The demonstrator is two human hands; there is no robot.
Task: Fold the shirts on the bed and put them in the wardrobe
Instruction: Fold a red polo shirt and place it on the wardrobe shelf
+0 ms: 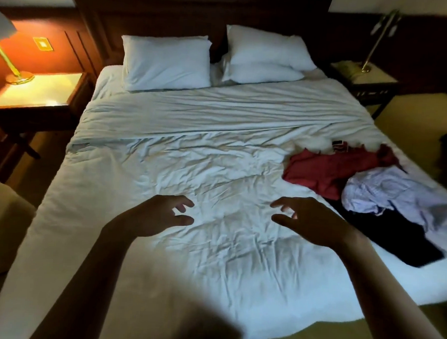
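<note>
From my remote seat I see the lit lamp (6, 51) on the table (35, 92) at ten o'clock, then my left hand (155, 216) stretched forward over the rumpled white bed (192, 154), palm down, its fingers (183, 206) loosely curled and spread, holding nothing. My right hand (310, 220) mirrors it at about one o'clock from the left, arm extended, fingers apart and empty, just beside the clothes. The shirts lie unfolded at three o'clock on the bed's right side: a red shirt (328, 167), a pale shirt (397, 194) overlapping it, and a dark garment (395, 238) beneath.
</note>
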